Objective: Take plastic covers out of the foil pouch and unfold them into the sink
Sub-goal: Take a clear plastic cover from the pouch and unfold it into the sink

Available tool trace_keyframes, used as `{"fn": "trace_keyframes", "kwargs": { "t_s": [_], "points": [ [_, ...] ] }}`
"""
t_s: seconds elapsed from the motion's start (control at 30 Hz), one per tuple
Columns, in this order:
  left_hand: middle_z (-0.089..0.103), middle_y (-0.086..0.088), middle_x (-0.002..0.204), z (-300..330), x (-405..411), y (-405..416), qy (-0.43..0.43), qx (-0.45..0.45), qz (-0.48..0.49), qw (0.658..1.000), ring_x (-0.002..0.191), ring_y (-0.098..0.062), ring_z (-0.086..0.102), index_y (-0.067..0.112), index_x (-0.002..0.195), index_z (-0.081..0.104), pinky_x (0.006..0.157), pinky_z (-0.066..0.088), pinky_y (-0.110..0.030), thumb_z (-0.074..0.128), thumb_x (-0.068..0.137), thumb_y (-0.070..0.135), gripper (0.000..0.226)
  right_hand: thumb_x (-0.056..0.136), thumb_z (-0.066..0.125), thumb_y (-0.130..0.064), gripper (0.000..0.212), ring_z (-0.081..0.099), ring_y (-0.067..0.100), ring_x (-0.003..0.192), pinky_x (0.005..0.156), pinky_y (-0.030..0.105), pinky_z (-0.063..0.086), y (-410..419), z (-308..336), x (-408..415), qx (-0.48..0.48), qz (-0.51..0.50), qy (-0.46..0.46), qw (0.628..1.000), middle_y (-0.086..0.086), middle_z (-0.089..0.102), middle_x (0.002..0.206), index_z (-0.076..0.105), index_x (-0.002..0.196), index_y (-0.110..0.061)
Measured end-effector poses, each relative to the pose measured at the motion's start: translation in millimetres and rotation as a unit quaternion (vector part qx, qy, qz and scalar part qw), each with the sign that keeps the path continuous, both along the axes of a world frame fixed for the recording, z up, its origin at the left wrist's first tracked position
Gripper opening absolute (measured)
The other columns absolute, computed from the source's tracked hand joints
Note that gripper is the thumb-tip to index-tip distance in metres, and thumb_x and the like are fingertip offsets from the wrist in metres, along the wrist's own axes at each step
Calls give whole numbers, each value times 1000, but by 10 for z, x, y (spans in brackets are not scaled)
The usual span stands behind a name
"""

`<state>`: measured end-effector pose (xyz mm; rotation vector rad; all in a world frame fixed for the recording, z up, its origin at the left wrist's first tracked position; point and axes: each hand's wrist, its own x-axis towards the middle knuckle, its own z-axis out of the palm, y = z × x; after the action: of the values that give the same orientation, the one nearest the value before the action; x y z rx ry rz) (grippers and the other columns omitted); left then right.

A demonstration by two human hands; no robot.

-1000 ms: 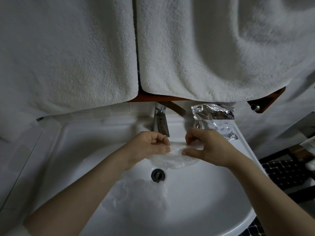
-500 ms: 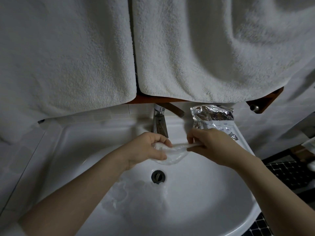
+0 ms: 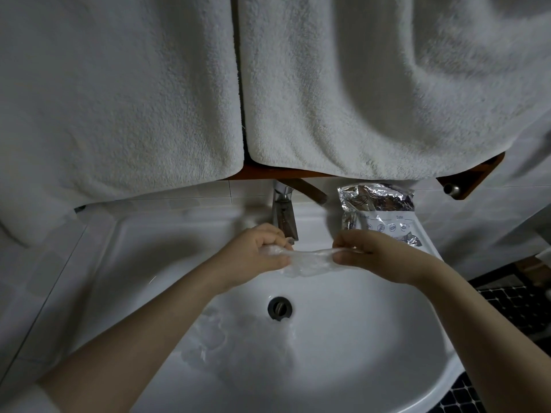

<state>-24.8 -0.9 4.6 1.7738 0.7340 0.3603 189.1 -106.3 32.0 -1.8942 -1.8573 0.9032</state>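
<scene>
Over the white sink (image 3: 387, 353), a clear plastic cover (image 3: 310, 260) is stretched between both hands. My left hand (image 3: 253, 254) grips its left end in curled fingers. My right hand (image 3: 372, 254) pinches its right end between thumb and fingers. The cover's middle sags in a crumpled fold above the basin. Other clear covers (image 3: 232, 344) lie spread on the basin floor, left of the drain (image 3: 279, 307). The silver foil pouch (image 3: 378, 210) leans on the sink's back right ledge, behind my right hand.
A metal faucet (image 3: 284, 216) stands at the back, just behind my left hand. Two white towels (image 3: 357, 84) hang from a wooden shelf above the sink. Dark tiled floor (image 3: 512, 305) shows at the right.
My hands have drawn apart, the right one moving rightward, and the bunched cover is now pulled into a longer stretched band between them.
</scene>
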Motion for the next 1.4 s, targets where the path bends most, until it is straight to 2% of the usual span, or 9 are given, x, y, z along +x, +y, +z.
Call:
{"fn": "trace_keyframes", "kwargs": {
  "t_s": [0.17,0.3,0.6,0.73,0.8,1.0,1.07,1.17,1.4],
  "points": [
    [69,13,84,44,-101,21,-50,-42,3,998,81,1,63,26,82,74,77,46,-10,70,79,8,19,86,64,-23,25,44,-4,52,57,10,35,-37,85,91,-7,-36,59,998,-17,52,53,55,63,-27],
    [73,12,85,27,-160,37,-91,-85,29,992,81,0,65,20,89,70,74,49,-13,65,80,-2,24,86,65,-23,25,45,7,49,55,22,38,-111,80,172,-36,-51,80,995,-10,53,50,61,61,-25],
    [71,20,76,-19,-126,17,-45,-45,19,998,79,9,63,21,83,69,77,45,-7,55,89,-3,29,94,53,-24,20,33,11,32,36,17,31,-169,-4,161,-119,-51,85,988,-1,44,45,65,83,-12],
    [70,15,92,-17,-85,-17,-31,-5,51,998,90,3,62,28,82,71,86,44,-13,58,90,9,25,96,48,-29,24,59,25,81,73,32,44,-67,-136,158,56,-113,-184,975,8,65,88,65,88,-14],
    [68,12,96,-16,-46,-32,-26,15,57,998,94,-4,61,29,79,70,87,44,-19,57,90,9,26,95,45,-30,30,56,32,93,79,36,40,-26,-182,-15,179,-132,-194,955,12,64,101,63,105,-8],
    [65,17,74,19,8,-66,-35,-16,70,997,74,5,59,25,72,68,74,44,-7,49,90,-3,38,98,42,-19,19,47,5,57,55,18,33,59,-255,-301,185,-97,-58,976,-14,47,63,54,112,-14],
    [64,13,76,7,10,-65,-29,-36,80,996,77,2,58,27,68,69,78,44,-11,47,89,-3,42,98,41,-19,16,43,8,51,52,26,33,60,-271,-311,199,-97,-79,972,-10,44,57,53,108,-15],
    [61,12,68,-14,42,-82,-48,-78,121,988,79,-13,53,24,56,66,81,42,-26,52,86,10,36,98,39,-20,7,43,18,52,53,36,34,64,-246,-342,199,-77,-87,973,-4,44,55,46,98,-17],
    [50,8,64,-18,113,-151,-44,-61,141,987,65,-5,49,19,62,47,60,39,-12,76,75,16,32,85,57,-47,34,46,23,64,58,35,38,55,-176,-384,175,-61,-130,974,0,51,64,44,96,-18]
  ]
}}
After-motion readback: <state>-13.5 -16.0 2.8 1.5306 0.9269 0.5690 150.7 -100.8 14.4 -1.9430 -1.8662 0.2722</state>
